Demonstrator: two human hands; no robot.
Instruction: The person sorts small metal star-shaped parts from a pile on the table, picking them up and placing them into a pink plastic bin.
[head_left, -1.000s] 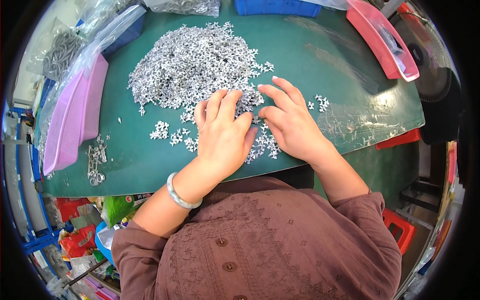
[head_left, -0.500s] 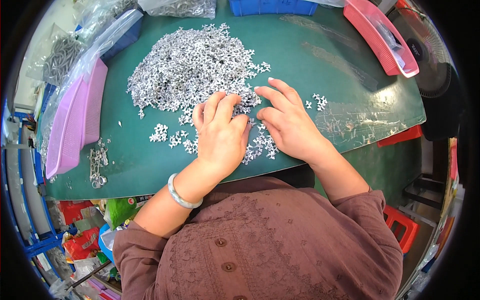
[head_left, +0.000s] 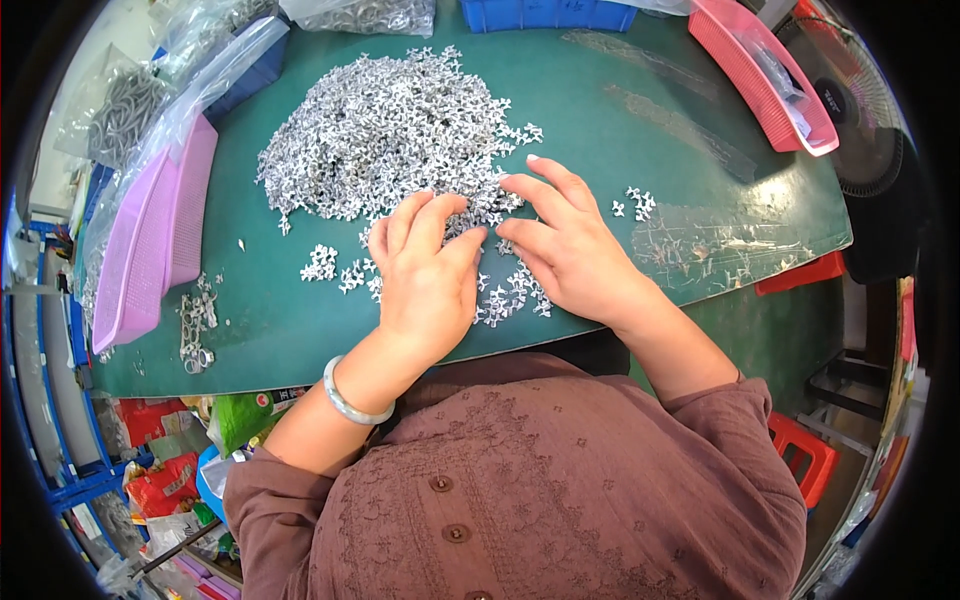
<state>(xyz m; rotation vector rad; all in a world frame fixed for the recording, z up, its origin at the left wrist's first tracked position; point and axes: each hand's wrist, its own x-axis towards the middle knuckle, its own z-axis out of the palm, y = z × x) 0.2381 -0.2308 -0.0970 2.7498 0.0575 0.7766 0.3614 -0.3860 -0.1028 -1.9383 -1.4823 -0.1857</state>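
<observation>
A large heap of small silvery metal pieces (head_left: 385, 130), each with several short lobes, lies on the green table (head_left: 600, 120). My left hand (head_left: 422, 275) is at the heap's near edge, its fingers bent and apart, the tips among the pieces. Across from it, my right hand (head_left: 575, 250) has its fingers spread, with the tips by the same edge. Nothing shows gripped in either hand, though pieces lie between them. Close to the table's front edge, below the hands, is a loose cluster of pieces (head_left: 512, 298). A smaller cluster (head_left: 320, 263) sits left of my left hand.
A purple basket (head_left: 150, 250) stands at the left, by bags of metal parts (head_left: 125, 105). A few pieces (head_left: 640, 204) lie to the right. At the back are a blue bin (head_left: 545, 14) and a pink basket (head_left: 765, 85); a fan (head_left: 840, 100) stands beyond. Rings and scraps (head_left: 197, 325) lie front left.
My left hand has shifted slightly left and toward me, its thumb and index finger farther apart. The right hand has moved a little left, and the gap between the hands shows more pieces.
</observation>
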